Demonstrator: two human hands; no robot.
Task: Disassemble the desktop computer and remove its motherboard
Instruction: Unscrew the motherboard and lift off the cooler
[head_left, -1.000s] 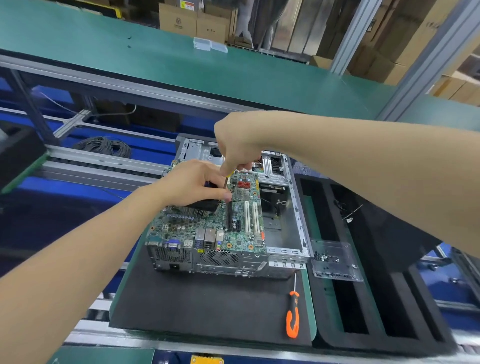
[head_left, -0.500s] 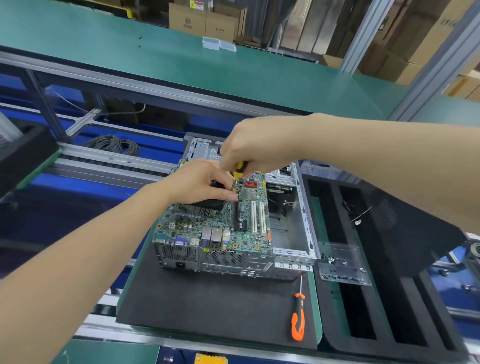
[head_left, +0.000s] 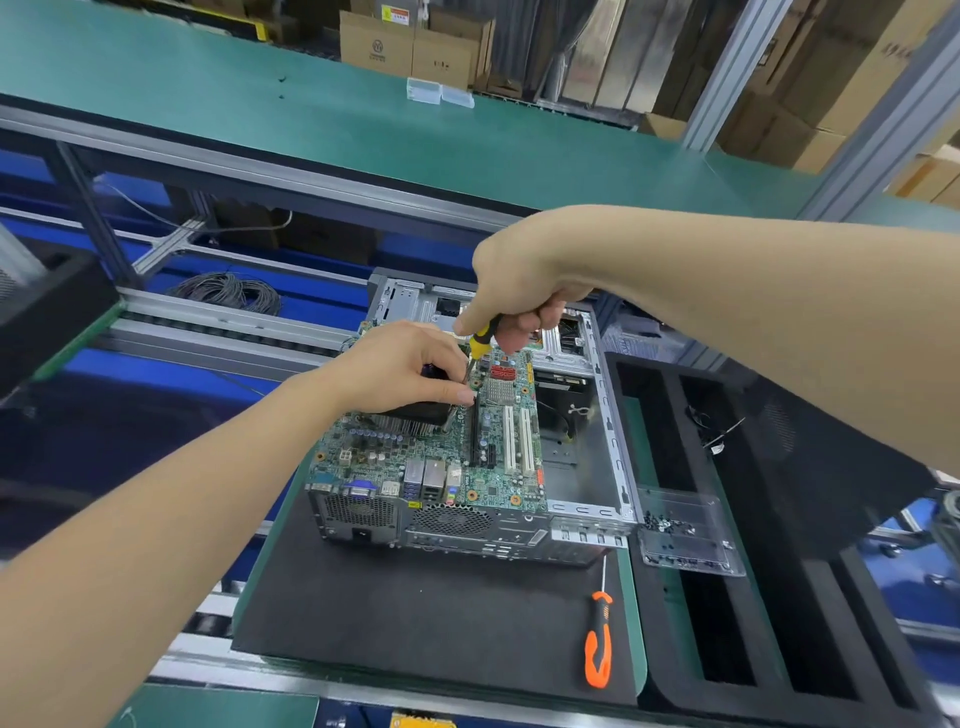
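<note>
Head view: nearest, an orange screwdriver (head_left: 597, 644) lies on a black foam mat (head_left: 415, 613); a clear tray (head_left: 685, 535) w/ small dark screws sits just right of the mat. On the mat stands the open desktop case (head_left: 467, 525), rear ports toward the camera, w/ the green motherboard (head_left: 498, 467) in its left part. The left hand (head_left: 400, 369) has its fingers curled over the black cooler (head_left: 415, 415) on the board. The right hand (head_left: 519, 280), fingers closed, grips a yellow-black screwdriver (head_left: 480, 340), tip down beside the cooler. Beyond: a green surface (head_left: 311, 114), then cardboard boxes (head_left: 405, 47).
</note>
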